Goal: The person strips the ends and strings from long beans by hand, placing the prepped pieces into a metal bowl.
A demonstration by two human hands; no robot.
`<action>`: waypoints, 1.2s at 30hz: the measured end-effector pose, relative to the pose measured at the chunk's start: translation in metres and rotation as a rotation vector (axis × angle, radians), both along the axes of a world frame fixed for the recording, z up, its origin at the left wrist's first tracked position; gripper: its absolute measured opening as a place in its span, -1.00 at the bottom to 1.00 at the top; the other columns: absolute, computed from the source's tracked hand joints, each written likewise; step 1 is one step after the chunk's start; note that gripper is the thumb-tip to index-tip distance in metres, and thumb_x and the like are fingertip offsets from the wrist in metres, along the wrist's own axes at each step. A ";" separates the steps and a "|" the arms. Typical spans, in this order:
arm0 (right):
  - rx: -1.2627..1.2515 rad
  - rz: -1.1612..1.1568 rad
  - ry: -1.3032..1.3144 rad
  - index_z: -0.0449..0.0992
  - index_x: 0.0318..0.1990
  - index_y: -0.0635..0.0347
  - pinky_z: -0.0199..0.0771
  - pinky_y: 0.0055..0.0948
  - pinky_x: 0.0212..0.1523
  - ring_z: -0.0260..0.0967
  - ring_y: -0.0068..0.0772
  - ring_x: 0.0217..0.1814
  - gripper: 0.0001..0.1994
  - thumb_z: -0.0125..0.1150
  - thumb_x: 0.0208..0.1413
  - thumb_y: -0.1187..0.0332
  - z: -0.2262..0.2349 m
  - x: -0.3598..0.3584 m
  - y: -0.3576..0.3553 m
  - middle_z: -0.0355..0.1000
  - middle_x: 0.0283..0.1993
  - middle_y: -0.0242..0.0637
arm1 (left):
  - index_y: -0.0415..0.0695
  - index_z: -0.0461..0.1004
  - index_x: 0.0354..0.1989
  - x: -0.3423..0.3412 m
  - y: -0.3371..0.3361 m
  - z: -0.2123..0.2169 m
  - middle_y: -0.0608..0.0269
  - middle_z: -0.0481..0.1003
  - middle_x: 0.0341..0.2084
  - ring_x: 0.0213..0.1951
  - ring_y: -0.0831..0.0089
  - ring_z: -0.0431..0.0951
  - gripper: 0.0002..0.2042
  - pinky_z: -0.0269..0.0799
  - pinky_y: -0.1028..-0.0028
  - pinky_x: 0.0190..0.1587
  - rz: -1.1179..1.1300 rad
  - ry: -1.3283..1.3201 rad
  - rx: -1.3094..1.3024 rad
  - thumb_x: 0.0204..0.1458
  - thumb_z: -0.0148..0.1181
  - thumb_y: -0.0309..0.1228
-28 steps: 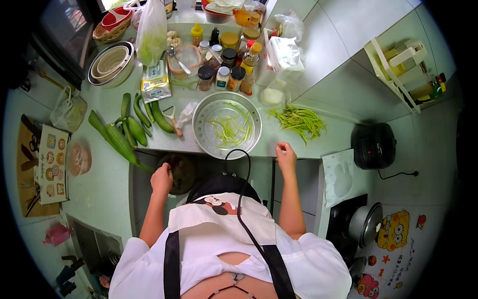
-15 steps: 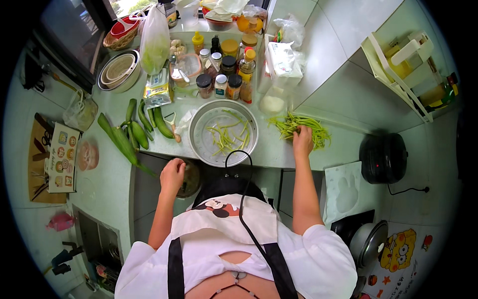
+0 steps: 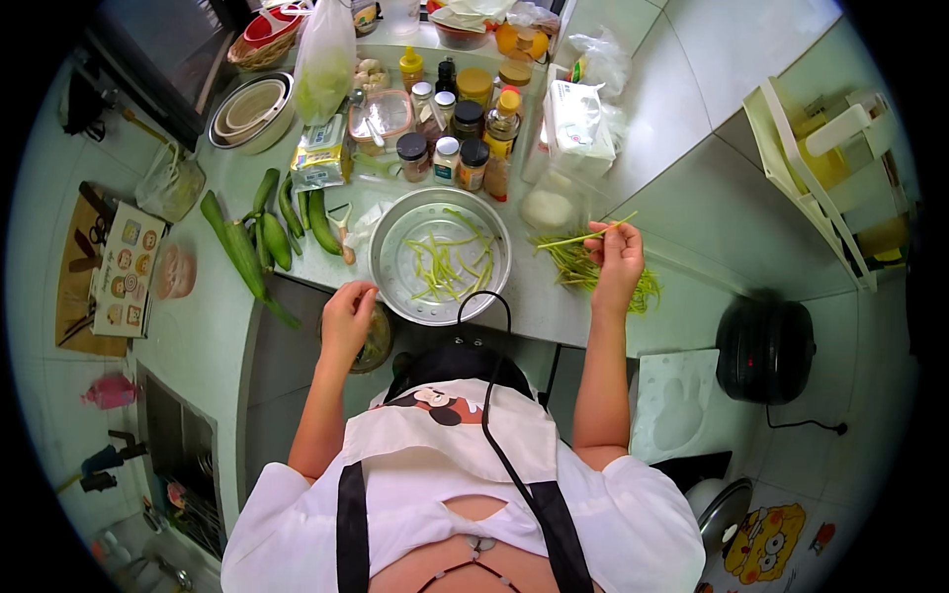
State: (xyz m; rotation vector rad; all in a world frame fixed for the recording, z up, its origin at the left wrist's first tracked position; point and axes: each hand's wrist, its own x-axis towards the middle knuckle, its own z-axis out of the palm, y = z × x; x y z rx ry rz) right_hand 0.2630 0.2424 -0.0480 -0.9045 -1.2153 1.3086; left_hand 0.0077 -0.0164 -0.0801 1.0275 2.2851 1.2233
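My right hand [image 3: 618, 261] is raised a little over a pile of green beans [image 3: 567, 261] on the counter's right part, pinching one long green bean [image 3: 581, 239] that points left and up. My left hand [image 3: 348, 314] hovers just off the counter's front edge, left of a round metal pan [image 3: 380, 212]. Its fingers and thumb are pressed together; whatever may be between them is too small to make out. Short bean pieces [image 3: 435, 265] lie scattered over the pan's perforated bottom. Below my left hand, a round container [image 3: 376, 344] with scraps is partly hidden.
Left of the pan lie several long green vegetables [image 3: 240, 252] and a peeler [image 3: 342, 225]. Behind it crowd jars and bottles [image 3: 470, 121]. A tissue pack [image 3: 578, 119] stands at the back right, a black cooker [image 3: 763, 346] farther right. A sink [image 3: 178, 435] is at the lower left.
My right hand has risen from the pile and now holds up a single green bean. My left hand has shifted slightly up toward the pan. The whole view has tilted a little.
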 end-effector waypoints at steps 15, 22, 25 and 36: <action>-0.078 0.630 -0.211 0.51 -0.29 0.27 0.30 -0.69 -0.46 0.33 -0.72 -0.46 -0.88 0.21 0.07 0.41 0.032 -0.049 -0.062 0.49 -0.44 -0.39 | -0.18 0.47 -0.20 0.036 0.037 0.063 0.27 0.44 -0.45 -0.55 0.56 0.36 -0.81 0.30 0.58 -0.48 -0.136 0.099 0.313 -0.02 0.15 -0.56; 0.233 0.645 -0.598 0.56 -0.34 0.25 0.34 -0.58 -0.50 0.36 -0.60 -0.54 -0.87 0.30 -0.07 0.43 0.062 -0.081 -0.105 0.51 -0.46 -0.30 | -0.06 0.50 -0.18 0.026 0.038 0.084 0.20 0.49 -0.33 -0.43 0.31 0.54 -0.74 0.45 0.43 -0.41 -0.300 0.500 0.342 -0.12 0.21 -0.53; 0.302 0.649 -0.607 0.56 -0.33 0.23 0.36 -0.54 -0.49 0.39 -0.51 -0.52 -0.87 0.28 -0.05 0.40 0.063 -0.089 -0.115 0.51 -0.42 -0.26 | -0.06 0.52 -0.27 0.018 0.034 0.077 0.23 0.51 -0.38 -0.41 0.28 0.54 -0.79 0.45 0.40 -0.41 -0.316 0.600 0.349 -0.14 0.18 -0.50; 0.243 0.491 -0.714 0.53 -0.33 0.23 0.33 -0.54 -0.52 0.33 -0.54 -0.58 -0.88 0.22 0.02 0.39 0.060 -0.086 -0.135 0.48 -0.45 -0.29 | -0.14 0.52 -0.30 -0.015 0.022 0.065 0.19 0.50 -0.43 -0.46 0.30 0.53 -0.86 0.45 0.46 -0.46 -0.110 0.444 0.438 -0.07 0.21 -0.55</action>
